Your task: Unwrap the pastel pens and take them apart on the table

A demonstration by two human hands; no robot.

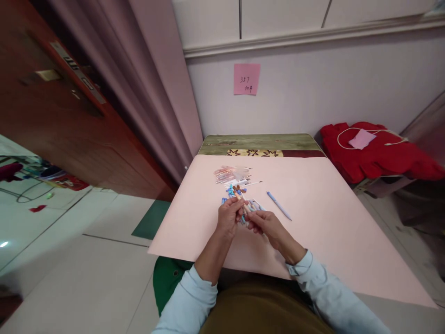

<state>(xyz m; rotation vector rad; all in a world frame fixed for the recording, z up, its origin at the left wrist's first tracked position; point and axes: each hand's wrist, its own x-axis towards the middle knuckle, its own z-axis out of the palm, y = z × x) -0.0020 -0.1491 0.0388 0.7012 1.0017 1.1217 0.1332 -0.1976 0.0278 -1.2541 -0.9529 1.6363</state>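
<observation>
1. The left hand [228, 214] grasps a slim peach-coloured pen barrel [245, 208], its thumb and fingers closed around the upper part.
2. The right hand [269, 224] pinches the same barrel at its lower end between thumb and fingers, so both hands meet on it, close together.
3. The pen barrel slants in the grip, its upper end pointing away from the person, above the pale pink sheet [320, 208] that covers most of the bench [295, 142].
4. Just beyond the fingertips lies a small heap of blue and brown pen parts [238, 189]; their exact kind is too small to tell.
5. Behind that heap, thin white refills [253, 183] with dark tips lie next to a spread of clear, pinkish pen pieces [224, 174].
6. Pastel pen barrels [256, 205] lie around and partly beneath the hands, which hide some of them.
7. A single blue pen [279, 205] lies apart to the right, slanted on the sheet.
8. A pink sticky note [246, 79] with handwriting is on the wall behind the bench.
9. To the right of the bench, a red cloth [392, 157] carries a white cord [342, 135] and a pale pink slip [362, 138].
</observation>
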